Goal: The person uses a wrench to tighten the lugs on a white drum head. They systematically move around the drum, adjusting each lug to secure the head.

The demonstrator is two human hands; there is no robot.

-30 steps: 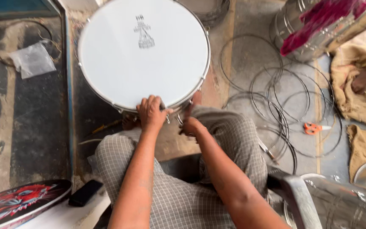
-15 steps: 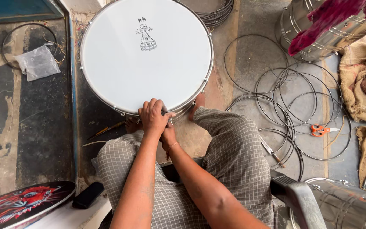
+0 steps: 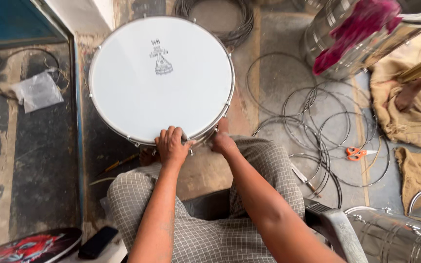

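Note:
A large drum (image 3: 162,78) with a white skin and a metal rim stands on the floor in front of my knees. My left hand (image 3: 171,145) rests on the near rim, its fingers curled over the edge. My right hand (image 3: 222,141) grips the rim just to the right, partly tucked under it, thumb pointing up. What the fingers hold at the rim is hidden. My legs in checked trousers (image 3: 210,214) sit below the drum.
Several thin wire hoops (image 3: 317,131) lie on the floor at the right, with orange-handled scissors (image 3: 359,154). Shiny metal drum shells (image 3: 347,44) stand upper right and lower right (image 3: 395,234). Another person's hand (image 3: 408,95) rests on burlap. A plastic bag (image 3: 37,90) lies left.
The view has shifted, so the drum sits lower and more central. My right hand has moved out from behind the left to the rim on the right.

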